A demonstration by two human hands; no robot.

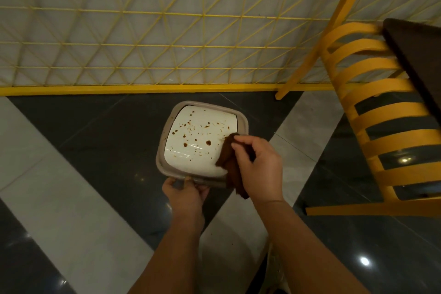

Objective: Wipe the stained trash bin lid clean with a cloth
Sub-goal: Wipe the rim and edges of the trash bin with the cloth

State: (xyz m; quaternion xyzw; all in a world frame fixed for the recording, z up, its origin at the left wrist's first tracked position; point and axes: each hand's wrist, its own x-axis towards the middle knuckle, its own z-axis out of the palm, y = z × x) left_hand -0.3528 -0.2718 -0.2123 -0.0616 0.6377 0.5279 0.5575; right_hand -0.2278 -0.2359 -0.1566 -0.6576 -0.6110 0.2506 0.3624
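A square trash bin stands on the floor, seen from above, with a grey-brown rim (164, 126) and a white lid (198, 136) dotted with several brown stains. My left hand (186, 192) grips the rim's near edge. My right hand (257, 164) holds a bunched brown cloth (229, 160) against the lid's right side; part of the cloth hangs down past the rim under my hand.
A yellow lattice fence (152, 31) with a yellow base bar runs along the far side. A yellow slatted chair (381, 112) and a dark table corner (415, 55) stand to the right. The floor is glossy dark and light tile.
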